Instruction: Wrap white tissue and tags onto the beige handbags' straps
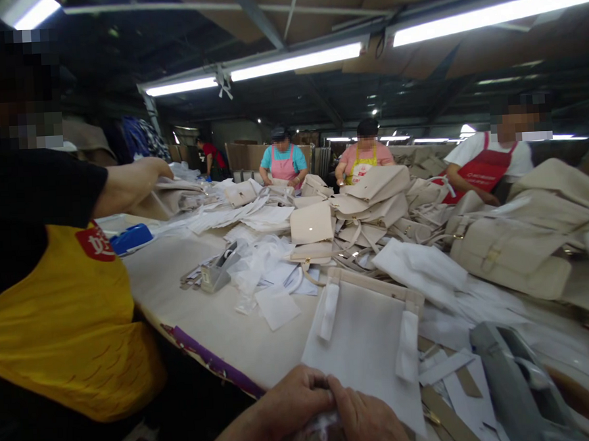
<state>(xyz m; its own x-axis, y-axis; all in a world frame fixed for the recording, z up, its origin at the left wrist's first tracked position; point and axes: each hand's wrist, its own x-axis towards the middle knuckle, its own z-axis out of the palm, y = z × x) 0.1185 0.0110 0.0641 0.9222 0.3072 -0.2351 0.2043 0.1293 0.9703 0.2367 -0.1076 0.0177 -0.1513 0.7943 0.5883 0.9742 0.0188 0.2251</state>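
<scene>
My left hand [294, 399] and my right hand [367, 419] meet at the bottom edge of the view, fingers curled and pinched together over a crumpled clear plastic wrap [321, 424] below them. Just beyond my knuckles lies a white fabric-wrapped bag [365, 345] with a beige top edge and two white-wrapped straps, flat on the table [215, 320].
A person in a yellow apron [67, 324] stands close at left, arm stretched over the table. Beige handbags [511, 255] and white wrapping sheets are piled across the table. A tape dispenser [218, 269] and a blue tool [131, 238] lie at left. Three workers sit opposite.
</scene>
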